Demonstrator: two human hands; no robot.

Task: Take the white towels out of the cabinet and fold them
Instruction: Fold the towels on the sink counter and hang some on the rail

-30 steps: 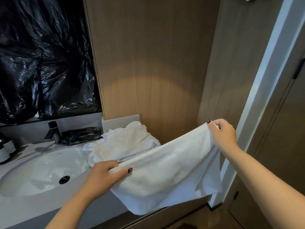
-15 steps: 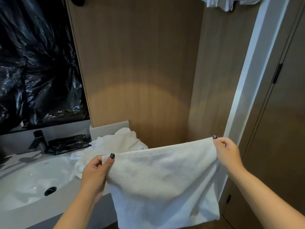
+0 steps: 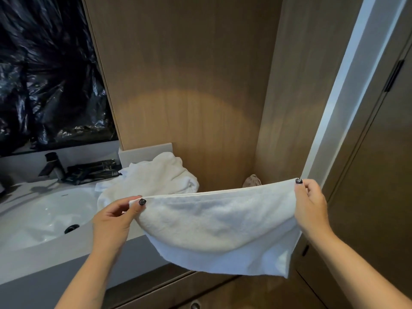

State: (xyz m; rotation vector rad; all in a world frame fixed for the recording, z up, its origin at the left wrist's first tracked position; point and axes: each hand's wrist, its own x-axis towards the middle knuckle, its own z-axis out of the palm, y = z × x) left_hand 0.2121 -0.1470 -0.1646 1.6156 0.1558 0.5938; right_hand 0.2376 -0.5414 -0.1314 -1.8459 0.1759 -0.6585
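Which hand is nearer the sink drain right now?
Left. The left hand pinches the held towel's corner just right of the drain; the right hand holds the opposite corner, far across by the door frame.

Two hands show, the left hand (image 3: 113, 221) and the right hand (image 3: 310, 208), and between them hangs one white towel (image 3: 214, 226). On the tabletop (image 3: 66, 250) lies one heap of white towels (image 3: 153, 179), whose number cannot be told, beside one sink (image 3: 40, 219) with one dark tap (image 3: 52, 166). One dark tray (image 3: 93, 171) and one black plastic sheet (image 3: 49, 74) complete the count.
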